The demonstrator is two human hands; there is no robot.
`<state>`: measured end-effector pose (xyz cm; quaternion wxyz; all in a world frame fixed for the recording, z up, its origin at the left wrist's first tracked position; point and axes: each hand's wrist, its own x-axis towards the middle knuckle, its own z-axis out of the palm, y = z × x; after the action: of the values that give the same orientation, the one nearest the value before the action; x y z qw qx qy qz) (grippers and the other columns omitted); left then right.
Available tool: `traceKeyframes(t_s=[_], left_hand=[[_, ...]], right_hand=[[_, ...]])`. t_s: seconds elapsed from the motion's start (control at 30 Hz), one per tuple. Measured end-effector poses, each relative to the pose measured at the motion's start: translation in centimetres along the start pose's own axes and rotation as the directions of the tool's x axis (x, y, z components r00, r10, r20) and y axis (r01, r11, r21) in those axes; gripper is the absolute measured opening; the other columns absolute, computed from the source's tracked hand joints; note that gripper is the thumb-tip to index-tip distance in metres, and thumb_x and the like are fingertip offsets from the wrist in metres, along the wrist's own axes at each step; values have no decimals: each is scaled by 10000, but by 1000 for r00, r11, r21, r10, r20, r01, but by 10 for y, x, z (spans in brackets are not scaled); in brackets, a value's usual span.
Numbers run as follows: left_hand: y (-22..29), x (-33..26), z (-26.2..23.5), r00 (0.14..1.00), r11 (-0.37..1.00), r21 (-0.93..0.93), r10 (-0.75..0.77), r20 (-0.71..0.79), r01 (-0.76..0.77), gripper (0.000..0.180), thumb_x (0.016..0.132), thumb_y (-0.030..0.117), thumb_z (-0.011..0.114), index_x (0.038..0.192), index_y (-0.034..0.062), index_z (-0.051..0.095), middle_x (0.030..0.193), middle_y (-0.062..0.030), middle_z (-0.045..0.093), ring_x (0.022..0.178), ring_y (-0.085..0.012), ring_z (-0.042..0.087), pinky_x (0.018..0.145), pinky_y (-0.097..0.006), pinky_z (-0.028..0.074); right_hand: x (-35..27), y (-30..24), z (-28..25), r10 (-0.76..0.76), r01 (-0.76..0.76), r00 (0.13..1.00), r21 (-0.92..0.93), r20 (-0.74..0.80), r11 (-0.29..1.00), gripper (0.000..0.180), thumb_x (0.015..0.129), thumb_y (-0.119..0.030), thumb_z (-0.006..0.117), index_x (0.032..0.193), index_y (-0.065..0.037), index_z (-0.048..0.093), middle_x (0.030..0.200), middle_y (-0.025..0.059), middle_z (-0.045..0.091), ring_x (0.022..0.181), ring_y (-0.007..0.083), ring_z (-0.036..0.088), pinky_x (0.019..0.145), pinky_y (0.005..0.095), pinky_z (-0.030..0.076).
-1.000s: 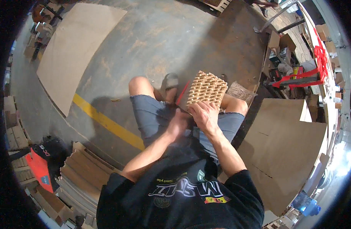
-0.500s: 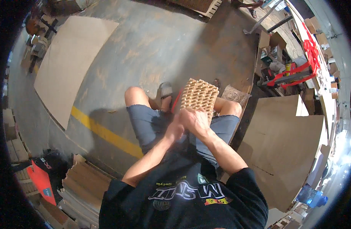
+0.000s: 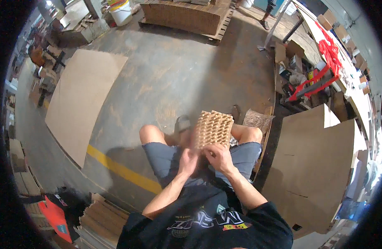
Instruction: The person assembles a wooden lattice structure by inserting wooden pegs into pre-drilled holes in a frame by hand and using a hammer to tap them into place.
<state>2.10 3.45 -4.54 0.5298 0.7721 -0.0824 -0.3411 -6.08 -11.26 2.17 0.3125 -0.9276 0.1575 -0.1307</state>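
A tan board with rows of short pegs [image 3: 215,128] stands out over my lap, between my knees. My right hand [image 3: 219,158] is at its near edge, with thumb and fingers curled together in a pinch. Whatever lies between those fingertips is too small to make out. By the board's near left corner is my left hand [image 3: 188,159]. Its fingers are smeared by motion, and their grip on the board is unclear.
A large flat cardboard sheet [image 3: 85,95] lies on the floor to the left. Cardboard panels [image 3: 311,166] stand close on my right. Stacked cardboard [image 3: 101,220] is at the lower left. A loaded pallet [image 3: 186,18] and a white bucket [image 3: 121,13] are ahead.
The view has shifted, so the scene sits lower. My hands, overlapping on the board's near part before, are now apart, the left one beside its near left corner.
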Motion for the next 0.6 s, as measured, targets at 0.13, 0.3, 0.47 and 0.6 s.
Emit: traceKeyframes(t_s=[0.13,0.3,0.47,0.6], left_hand=[[5,5,-2,998,993,109,-51,-28,54,475,945,468,646,977,4,552,892,-68,584,825,-167,540,756,-324,468],[7,11,-5,989,993,94,-80,127,68,608,982,503,573,1390,60,491,1057,-84,612,965,-197,564,882,-349,455],[1,22,-3,975,954,-251,-118,186,163,428,1003,399,601,1310,110,524,1119,-80,624,1040,-158,575,907,-305,468],[56,9,-13,890,853,-287,-361,277,436,376,1004,376,606,1263,117,520,822,50,588,511,-27,429,375,-215,242]], right_hand=[[1,-9,-4,-27,37,995,101,-96,994,133,809,-101,723,941,-86,712,898,85,697,839,294,659,762,399,503],[4,-7,0,-33,35,973,4,-228,999,119,774,-156,691,865,-202,752,734,69,681,709,274,664,648,432,484],[3,3,13,-73,89,964,52,-257,995,160,746,-133,734,897,-186,742,763,30,670,728,259,644,656,421,480],[0,2,19,-73,88,964,48,-256,995,206,744,-133,750,943,-180,729,806,24,641,776,265,611,695,418,465]])
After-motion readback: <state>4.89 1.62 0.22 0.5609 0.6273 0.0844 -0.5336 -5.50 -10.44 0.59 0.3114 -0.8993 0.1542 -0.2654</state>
